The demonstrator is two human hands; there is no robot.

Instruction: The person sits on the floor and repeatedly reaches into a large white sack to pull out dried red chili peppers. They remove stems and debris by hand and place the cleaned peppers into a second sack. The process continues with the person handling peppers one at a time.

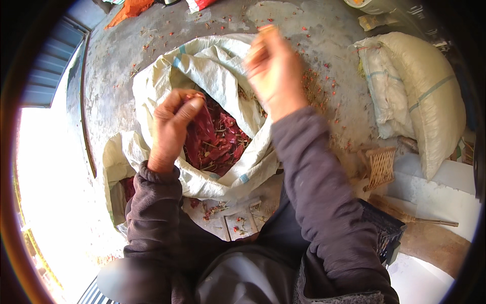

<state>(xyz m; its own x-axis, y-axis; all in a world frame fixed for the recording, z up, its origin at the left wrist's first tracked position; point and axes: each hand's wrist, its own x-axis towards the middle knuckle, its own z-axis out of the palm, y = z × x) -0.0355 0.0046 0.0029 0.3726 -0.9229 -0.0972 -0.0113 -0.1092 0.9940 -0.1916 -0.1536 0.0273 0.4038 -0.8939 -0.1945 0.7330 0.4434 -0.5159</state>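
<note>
My left hand [172, 123] is pinched on a dried red chili pepper [204, 122], which hangs from the fingertips over the sack's mouth. Below it, a large white woven plastic sack [153, 81] stands with its rim rolled outward. Dark red dried chilies [222, 152] lie inside it, mixed with stems and bits. My right hand [275, 74] is raised above the sack's far right rim, fingers curled and blurred by motion. A small reddish-yellow patch shows at its fingertips; whether it is a held piece cannot be made out.
A second open sack [114, 159] with red contents stands at the left by the bright doorway. Full sacks [433, 91] lean at the right. A small woven-seat stool [381, 167], a broom [410, 216] and a black crate [383, 226] are nearer. Stems and red scraps litter the concrete floor [235, 22].
</note>
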